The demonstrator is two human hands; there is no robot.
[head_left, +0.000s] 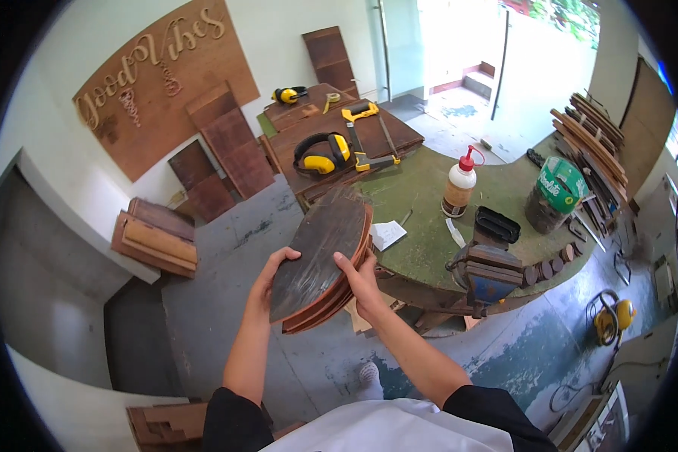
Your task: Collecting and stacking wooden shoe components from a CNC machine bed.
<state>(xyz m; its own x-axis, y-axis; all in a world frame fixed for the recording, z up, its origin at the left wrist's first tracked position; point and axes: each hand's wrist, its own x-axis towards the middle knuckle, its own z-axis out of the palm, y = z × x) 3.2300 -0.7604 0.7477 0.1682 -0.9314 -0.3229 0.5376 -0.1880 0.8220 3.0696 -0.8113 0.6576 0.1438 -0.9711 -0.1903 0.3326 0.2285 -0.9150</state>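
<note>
Two hands clamp a stack of dark curved wooden boards (322, 260) before the green workbench (422, 203): left hand (273, 273) on its left edge, right hand (361, 280) on its right. Lower boards are mostly hidden; their count is unclear.

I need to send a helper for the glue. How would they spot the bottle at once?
Start at the curved green workbench right of the person's hands. The glue bottle stands upright near its middle, between the yellow earmuffs and the green-lidded tub. It is the only pale bottle with a red nozzle cap.
</note>
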